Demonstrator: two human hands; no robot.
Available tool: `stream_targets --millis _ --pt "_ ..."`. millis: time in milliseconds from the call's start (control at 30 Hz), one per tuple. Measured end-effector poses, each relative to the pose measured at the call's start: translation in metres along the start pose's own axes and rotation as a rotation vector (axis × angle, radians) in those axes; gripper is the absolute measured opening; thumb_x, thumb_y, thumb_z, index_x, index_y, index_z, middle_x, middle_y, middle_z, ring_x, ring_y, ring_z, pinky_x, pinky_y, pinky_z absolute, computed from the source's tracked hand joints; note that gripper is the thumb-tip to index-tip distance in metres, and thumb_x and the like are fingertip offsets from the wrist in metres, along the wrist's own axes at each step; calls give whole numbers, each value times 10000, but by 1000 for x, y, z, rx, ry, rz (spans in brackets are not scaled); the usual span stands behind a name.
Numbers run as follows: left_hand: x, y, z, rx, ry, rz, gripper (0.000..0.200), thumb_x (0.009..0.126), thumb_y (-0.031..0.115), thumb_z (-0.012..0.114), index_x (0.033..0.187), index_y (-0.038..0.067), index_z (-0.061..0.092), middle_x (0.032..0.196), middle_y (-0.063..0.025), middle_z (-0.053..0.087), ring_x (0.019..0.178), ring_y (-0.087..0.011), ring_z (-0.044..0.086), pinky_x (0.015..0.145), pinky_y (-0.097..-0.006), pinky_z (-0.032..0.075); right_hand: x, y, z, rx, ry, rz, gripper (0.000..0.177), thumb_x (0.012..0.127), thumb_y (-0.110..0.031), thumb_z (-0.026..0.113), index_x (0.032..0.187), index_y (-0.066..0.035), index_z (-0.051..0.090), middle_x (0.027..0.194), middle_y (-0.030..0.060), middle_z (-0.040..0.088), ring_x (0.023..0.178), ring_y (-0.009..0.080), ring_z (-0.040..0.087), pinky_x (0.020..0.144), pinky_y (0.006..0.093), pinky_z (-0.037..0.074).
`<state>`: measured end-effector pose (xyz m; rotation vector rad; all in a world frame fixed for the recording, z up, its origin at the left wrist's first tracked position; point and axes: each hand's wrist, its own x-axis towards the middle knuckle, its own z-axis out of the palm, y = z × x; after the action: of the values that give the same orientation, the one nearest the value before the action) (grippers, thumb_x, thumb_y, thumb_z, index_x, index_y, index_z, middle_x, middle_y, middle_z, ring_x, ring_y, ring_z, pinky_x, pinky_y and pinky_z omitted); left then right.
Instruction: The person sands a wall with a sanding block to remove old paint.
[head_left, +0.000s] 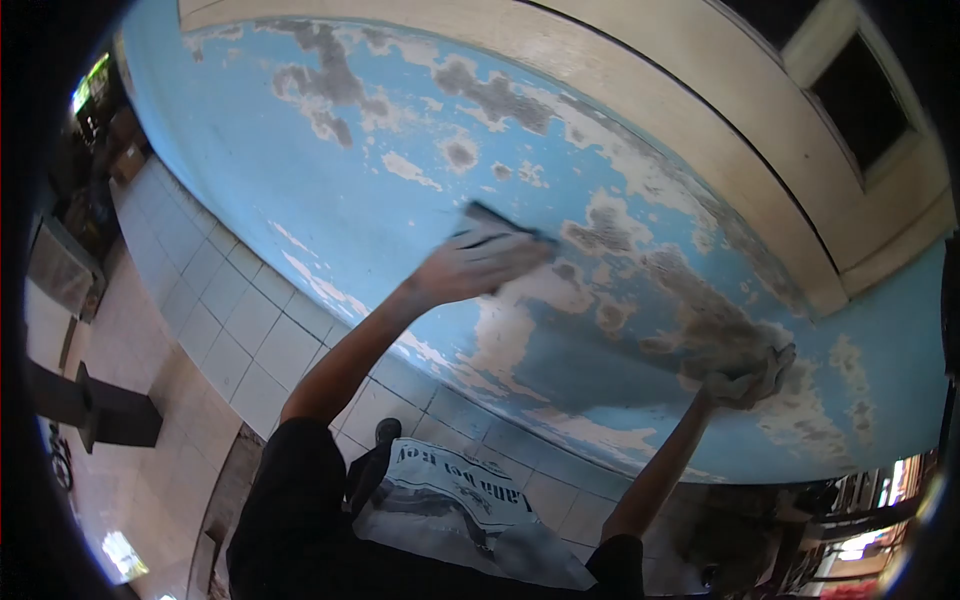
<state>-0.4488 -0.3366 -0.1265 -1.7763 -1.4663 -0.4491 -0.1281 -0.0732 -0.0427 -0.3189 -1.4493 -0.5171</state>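
My left hand (490, 262) is wrapped over a dark flat piece of sandpaper (500, 218), pressed to the blue wall (350, 200). Motion blurs its fingers, and most of the sheet is hidden under them. Lower right, my right hand (745, 387) rests against the wall, fingers stretched out and dusty, with nothing visible in it. Around both hands the blue paint is broken by pale and grey bare patches (605, 228). A grey, dusty smear lies between the two hands.
A cream wooden frame (640, 65) runs along the wall's top. White tiles (275, 345) line its foot. A printed sack (460, 490) lies over my lap. To the left are a dark post (110, 408) and boxes (127, 163); cluttered shelves (860, 525) stand lower right.
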Motion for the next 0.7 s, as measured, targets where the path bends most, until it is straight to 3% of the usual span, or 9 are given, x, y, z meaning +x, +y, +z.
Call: stream_targets --millis 67,167,200,300,333,400,567,600,700 --pt "-33 12 -28 -162 -29 -224 626 766 22 628 1356 46 420 1467 -91 345 1338 -284 350 1062 -424 362 5 -9 1 27 8 -28 417 962 -202 250 1063 67 552 1175 232 554 1127 382 531 910 473 482" --pt "-65 54 -36 -535 157 -606 507 826 -50 558 1322 -1 461 1455 -204 318 1311 -396 352 1058 -435 345 2 -29 -2 5 -22 117 400 953 -189 268 1027 62 570 1173 237 558 1086 374 562 916 464 471" --pt "-72 70 -36 -680 244 -735 492 853 -44 534 1335 -4 445 1449 -218 324 1321 -380 344 1062 -421 335 -12 -38 -4 -4 -15 123 400 953 -189 268 1027 62 570 1173 237 558 1086 374 562 917 464 471" --pt "-67 100 -53 -1046 480 -997 423 933 20 464 1351 -18 421 1443 -235 330 1329 -309 348 1063 -386 314 -46 -100 -3 506 -89 308 317 912 -153 364 939 53 603 1139 234 594 1062 352 582 939 445 441" --pt "-64 106 -57 -1049 509 -1032 392 956 84 456 1328 -36 441 1426 -217 368 1303 -271 381 1057 -371 311 -45 -142 -1 760 -173 384 279 892 -139 408 918 44 616 1128 226 607 1068 338 583 958 441 424" --pt "-68 111 -55 -1230 493 -1090 339 943 97 482 1250 -44 509 1355 -202 455 1259 -254 431 1044 -350 316 -42 -206 -16 769 -767 527 280 815 -17 486 1060 43 608 1116 176 625 1068 310 589 1030 416 352" --pt "-70 93 -70 -1357 403 -1058 260 927 121 535 1134 -29 584 1159 -131 588 1079 -188 544 948 -316 406 -52 -288 -4 1288 -1294 976 359 865 -172 643 1161 12 556 1076 148 631 1042 233 596 944 348 438" --pt "-72 88 -73 -1318 388 -1146 251 913 154 576 1096 -16 603 1074 -97 615 962 -144 572 865 -288 451 -63 -295 -1 1299 -1256 1059 370 841 -195 689 1110 29 569 1015 131 642 968 179 618 878 308 478" --pt "-82 70 -88 -1290 217 -1246 249 901 191 608 1046 -11 603 1032 -81 619 892 -114 576 809 -275 471 -69 -302 2 1258 -1247 1029 327 812 -173 721 1020 39 583 911 115 648 871 157 630 801 290 502"
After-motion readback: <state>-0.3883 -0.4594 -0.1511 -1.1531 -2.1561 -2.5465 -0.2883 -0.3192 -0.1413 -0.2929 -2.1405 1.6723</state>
